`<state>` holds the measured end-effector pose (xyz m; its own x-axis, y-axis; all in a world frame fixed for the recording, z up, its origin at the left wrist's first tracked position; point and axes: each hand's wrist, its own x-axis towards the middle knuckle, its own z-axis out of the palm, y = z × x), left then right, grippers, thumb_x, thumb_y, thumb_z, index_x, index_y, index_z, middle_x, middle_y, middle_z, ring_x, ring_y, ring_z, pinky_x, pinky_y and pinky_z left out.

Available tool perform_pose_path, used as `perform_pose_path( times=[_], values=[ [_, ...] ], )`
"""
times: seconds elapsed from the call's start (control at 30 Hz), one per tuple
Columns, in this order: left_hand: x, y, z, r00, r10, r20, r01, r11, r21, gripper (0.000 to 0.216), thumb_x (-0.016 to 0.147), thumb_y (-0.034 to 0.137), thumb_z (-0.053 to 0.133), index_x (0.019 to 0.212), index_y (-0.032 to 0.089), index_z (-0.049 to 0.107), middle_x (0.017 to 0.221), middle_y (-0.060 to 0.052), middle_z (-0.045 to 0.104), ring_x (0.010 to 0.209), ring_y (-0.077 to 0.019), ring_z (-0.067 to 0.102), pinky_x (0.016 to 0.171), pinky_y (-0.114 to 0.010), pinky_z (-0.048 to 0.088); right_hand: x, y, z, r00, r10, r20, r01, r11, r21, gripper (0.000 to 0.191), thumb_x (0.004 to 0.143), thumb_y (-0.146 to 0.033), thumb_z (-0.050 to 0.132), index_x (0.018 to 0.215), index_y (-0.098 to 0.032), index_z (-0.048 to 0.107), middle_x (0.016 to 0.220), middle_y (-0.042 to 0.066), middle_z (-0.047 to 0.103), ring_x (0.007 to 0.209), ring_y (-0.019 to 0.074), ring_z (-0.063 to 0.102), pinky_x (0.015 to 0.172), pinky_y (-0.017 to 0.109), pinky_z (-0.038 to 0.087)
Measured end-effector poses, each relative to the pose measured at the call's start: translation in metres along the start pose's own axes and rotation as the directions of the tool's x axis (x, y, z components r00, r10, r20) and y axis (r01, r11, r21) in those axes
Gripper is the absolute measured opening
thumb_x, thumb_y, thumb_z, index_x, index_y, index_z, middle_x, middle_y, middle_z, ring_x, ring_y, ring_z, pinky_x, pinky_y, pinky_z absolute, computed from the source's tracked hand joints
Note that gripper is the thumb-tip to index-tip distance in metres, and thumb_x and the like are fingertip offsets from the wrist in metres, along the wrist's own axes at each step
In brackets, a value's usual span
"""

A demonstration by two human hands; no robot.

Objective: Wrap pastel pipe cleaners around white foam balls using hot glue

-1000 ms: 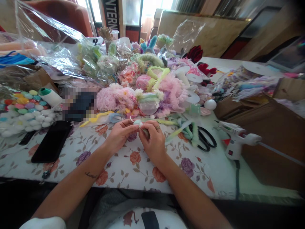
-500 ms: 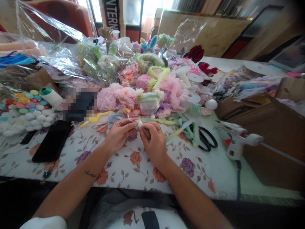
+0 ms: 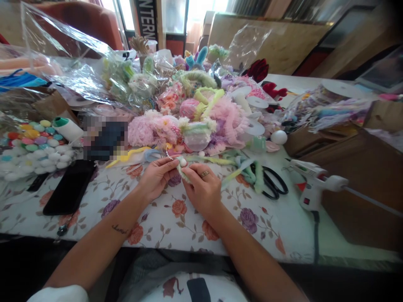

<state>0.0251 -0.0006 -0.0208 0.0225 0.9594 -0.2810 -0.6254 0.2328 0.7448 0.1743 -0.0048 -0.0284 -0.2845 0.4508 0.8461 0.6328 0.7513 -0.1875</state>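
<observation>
My left hand (image 3: 156,176) pinches a short string of small white pearl beads (image 3: 170,154) against a little white ball (image 3: 182,161). My right hand (image 3: 202,188), a ring on one finger, grips a pale green fuzzy stem (image 3: 183,173) that carries that ball. Both hands are closed and meet just above the floral tablecloth (image 3: 176,218), in front of a heap of pink, green and purple fluffy craft pieces (image 3: 195,117).
Black scissors (image 3: 273,182) and a white glue gun (image 3: 311,184) lie to the right, with brown boxes (image 3: 355,180) beyond. A black phone (image 3: 69,186) and a bag of coloured pom-poms (image 3: 31,149) sit at the left. Clear plastic bags (image 3: 78,67) cover the back left.
My right hand has turned and slid down the green stem, so the stem and the white ball show more. The left hand stays pinched at the ball.
</observation>
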Motion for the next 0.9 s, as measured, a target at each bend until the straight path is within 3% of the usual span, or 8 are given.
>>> perform_pose_path(
  times=[0.3,0.53,0.7,0.9],
  values=[
    [-0.0016,-0.0002,0.0006,1.0,-0.016,0.001,0.016,1.0,0.008,0.014,0.064,0.013,0.082,0.077,0.01,0.075,0.077,-0.006,0.074,0.07,-0.0121,0.069,0.069,-0.019,0.057,-0.0001,0.002,0.0023,0.996,0.091,-0.021,-0.088,0.988,0.124,0.009,0.085,-0.012,0.057,0.088,-0.02,0.062,0.09,0.009,0.071,0.082,0.0195,0.065,0.075,0.03,0.055],
    [-0.0012,0.0001,0.0,1.0,-0.023,0.007,0.023,1.0,0.008,0.016,0.062,0.014,0.084,0.075,0.011,0.075,0.076,-0.006,0.074,0.07,-0.0115,0.068,0.067,-0.017,0.056,-0.0002,0.002,0.0011,0.997,0.062,-0.036,-0.059,0.994,0.089,0.011,0.083,-0.01,0.059,0.086,-0.02,0.06,0.088,0.008,0.07,0.08,0.0192,0.065,0.072,0.03,0.055],
    [-0.0034,-0.0003,-0.0003,0.998,0.043,0.052,-0.048,0.993,0.109,0.023,0.062,0.021,0.084,0.082,0.011,0.077,0.079,-0.008,0.074,0.076,-0.0148,0.068,0.075,-0.024,0.055,-0.0011,0.0033,0.0013,0.994,0.102,-0.037,-0.096,0.987,0.129,0.011,0.084,-0.01,0.058,0.087,-0.021,0.059,0.089,0.008,0.07,0.08,0.0191,0.065,0.073,0.03,0.056],
    [-0.0061,0.0017,-0.0017,0.987,0.13,0.094,-0.149,0.958,0.246,0.025,0.067,0.024,0.081,0.09,0.014,0.079,0.08,-0.007,0.075,0.074,-0.0134,0.065,0.073,-0.024,0.052,-0.0004,0.0039,0.0021,0.987,0.159,-0.01,-0.155,0.971,0.184,0.011,0.084,-0.012,0.057,0.087,-0.022,0.059,0.089,0.008,0.069,0.081,0.0186,0.066,0.073,0.03,0.056]
  ],
)
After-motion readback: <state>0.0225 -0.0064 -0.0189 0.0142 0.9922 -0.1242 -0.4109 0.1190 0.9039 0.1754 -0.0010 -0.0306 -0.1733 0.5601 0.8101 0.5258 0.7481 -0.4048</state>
